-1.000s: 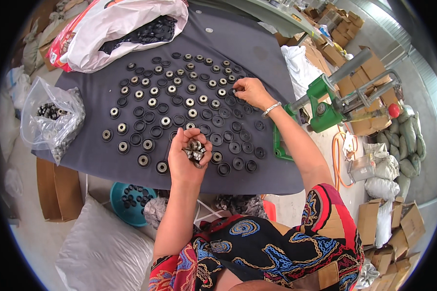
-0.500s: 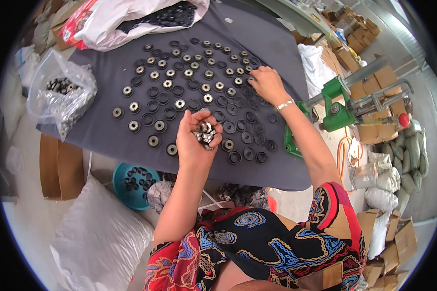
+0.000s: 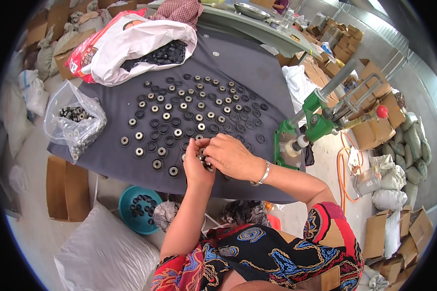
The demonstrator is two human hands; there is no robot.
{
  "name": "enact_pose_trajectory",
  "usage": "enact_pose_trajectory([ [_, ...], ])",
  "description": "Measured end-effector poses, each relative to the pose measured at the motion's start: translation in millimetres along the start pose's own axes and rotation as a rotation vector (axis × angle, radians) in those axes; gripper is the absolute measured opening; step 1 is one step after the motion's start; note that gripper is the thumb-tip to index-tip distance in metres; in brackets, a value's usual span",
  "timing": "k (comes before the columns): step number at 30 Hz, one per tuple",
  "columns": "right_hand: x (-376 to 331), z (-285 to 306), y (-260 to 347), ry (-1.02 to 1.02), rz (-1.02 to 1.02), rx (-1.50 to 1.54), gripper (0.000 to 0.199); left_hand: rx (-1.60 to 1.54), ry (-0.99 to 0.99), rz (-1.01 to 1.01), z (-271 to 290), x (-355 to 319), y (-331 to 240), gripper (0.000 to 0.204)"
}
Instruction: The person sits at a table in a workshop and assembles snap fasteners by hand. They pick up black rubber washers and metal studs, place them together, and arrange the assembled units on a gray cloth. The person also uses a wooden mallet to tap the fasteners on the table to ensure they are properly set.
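My left hand (image 3: 197, 170) is cupped around a handful of small shiny metal bearings (image 3: 208, 168), over the near part of the table. Bent over that palm, my right hand (image 3: 234, 157) has its fingertips among the bearings; what they pinch is hidden. Black round rings (image 3: 155, 123) lie spread in loose rows on the dark grey cloth (image 3: 116, 104). Many rings, mostly at the left and middle, have a silver bearing (image 3: 178, 132) seated in the centre. Black rings (image 3: 260, 138) at the right show no bearing.
A clear plastic bag (image 3: 77, 116) of metal parts stands at the table's left. Behind it sits a white and red sack (image 3: 109, 63) of black pieces. A green hand press (image 3: 318, 119) stands at the right edge. Below is a teal basin (image 3: 126, 213).
My right hand has come from the far right rings back to my left palm. The view has shifted, so more of the far table shows.
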State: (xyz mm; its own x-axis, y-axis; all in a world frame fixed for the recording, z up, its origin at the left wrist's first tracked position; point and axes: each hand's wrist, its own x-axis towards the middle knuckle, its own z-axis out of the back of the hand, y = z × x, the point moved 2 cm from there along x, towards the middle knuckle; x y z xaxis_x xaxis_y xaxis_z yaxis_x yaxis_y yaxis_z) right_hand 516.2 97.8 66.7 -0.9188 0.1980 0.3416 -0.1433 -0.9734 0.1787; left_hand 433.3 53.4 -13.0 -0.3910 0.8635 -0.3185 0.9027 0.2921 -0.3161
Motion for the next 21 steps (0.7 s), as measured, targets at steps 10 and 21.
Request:
enact_pose_trajectory([
  [10,11.4,14.4,-20.3,-0.148,-0.279,0.219,0.006,0.179,0.147,0.098,-4.2,-10.5,-8.8,0.021],
  [21,11.7,28.3,-21.2,0.05,-0.181,0.233,0.019,0.348,0.16,0.049,-2.7,-9.9,-8.1,0.013],
])
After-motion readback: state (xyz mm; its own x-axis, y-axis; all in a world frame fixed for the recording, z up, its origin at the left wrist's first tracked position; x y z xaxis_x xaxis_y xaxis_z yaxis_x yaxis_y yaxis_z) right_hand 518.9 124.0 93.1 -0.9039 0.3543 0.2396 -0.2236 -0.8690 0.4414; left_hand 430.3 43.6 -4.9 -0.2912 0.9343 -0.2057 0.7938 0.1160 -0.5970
